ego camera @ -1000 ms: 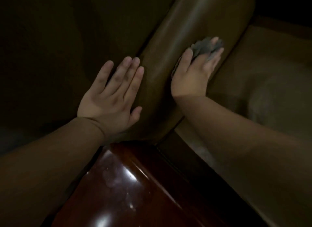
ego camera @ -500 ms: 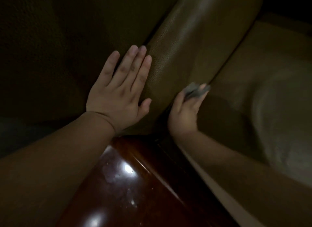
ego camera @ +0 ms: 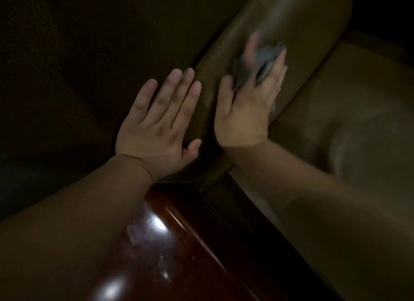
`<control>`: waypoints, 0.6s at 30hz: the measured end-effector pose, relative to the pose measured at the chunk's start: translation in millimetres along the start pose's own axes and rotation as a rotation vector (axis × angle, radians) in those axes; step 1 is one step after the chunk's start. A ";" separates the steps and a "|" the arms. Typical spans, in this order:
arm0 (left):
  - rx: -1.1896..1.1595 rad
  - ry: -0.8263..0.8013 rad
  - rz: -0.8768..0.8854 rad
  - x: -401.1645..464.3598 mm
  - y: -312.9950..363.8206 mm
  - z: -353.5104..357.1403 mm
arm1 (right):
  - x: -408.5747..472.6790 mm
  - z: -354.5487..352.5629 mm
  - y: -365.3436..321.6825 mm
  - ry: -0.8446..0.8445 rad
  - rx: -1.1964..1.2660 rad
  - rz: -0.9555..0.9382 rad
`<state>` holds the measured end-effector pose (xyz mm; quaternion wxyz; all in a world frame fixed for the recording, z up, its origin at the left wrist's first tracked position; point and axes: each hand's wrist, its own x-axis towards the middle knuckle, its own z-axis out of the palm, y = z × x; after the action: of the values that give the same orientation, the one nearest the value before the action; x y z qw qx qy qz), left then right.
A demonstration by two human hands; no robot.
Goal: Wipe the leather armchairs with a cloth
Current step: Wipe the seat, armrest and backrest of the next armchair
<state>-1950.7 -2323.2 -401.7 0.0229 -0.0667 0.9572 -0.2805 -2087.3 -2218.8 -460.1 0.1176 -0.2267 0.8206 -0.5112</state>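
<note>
Wiping mid-way: right hand point(ego camera: 248, 112) pinches grey cloth point(ego camera: 257, 63) against leather armrest point(ego camera: 291, 27), left hand point(ego camera: 161, 123) flat, fingers straight beside it (seat point(ego camera: 349, 112) looks undone, too dark to judge)

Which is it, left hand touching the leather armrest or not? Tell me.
Touching. The head view shows the left hand lying flat, fingers straight, on the leather armrest, with no gap visible.
</note>
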 end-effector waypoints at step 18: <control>-0.578 -0.840 -0.392 43.4 62.6 -127.0 | 0.9 -219.5 80.1 -0.843 -0.597 0.328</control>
<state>-2011.2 -2209.2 -328.9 0.3313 -0.3537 0.8736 0.0457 -2201.5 -2016.8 -432.8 0.4456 -0.3046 0.8364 -0.0954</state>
